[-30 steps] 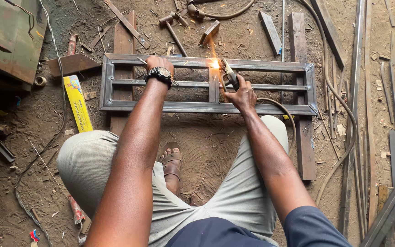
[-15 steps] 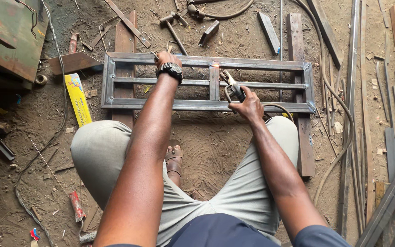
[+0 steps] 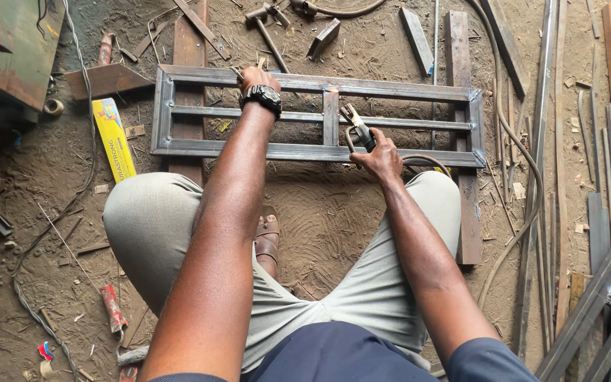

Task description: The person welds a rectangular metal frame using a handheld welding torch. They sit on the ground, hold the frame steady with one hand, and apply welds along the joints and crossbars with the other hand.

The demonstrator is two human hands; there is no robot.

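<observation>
A rectangular steel frame (image 3: 419,91) of grey bars lies on the dirt floor ahead of my knees, resting on two wooden planks. My left hand (image 3: 256,77), with a black wristwatch, presses on the frame's far bar near its left-middle. My right hand (image 3: 378,157) grips a welding electrode holder (image 3: 357,128) by the frame's near bar, beside the short upright bar (image 3: 330,117) in the middle. The holder's tip points up toward the middle rail. No spark shows. A hose-like cable (image 3: 514,152) runs from the holder off to the right.
A yellow electrode box (image 3: 113,138) lies left of the frame. A hammer (image 3: 266,28) and metal offcuts lie beyond it. Long steel bars (image 3: 606,141) are stacked at the right. A rusty green metal case (image 3: 8,42) sits top left. My sandalled foot (image 3: 266,237) rests between my knees.
The bright welding spark at the middle upright has gone out. My right hand with the holder has drawn back slightly toward me. My left hand stays on the far bar.
</observation>
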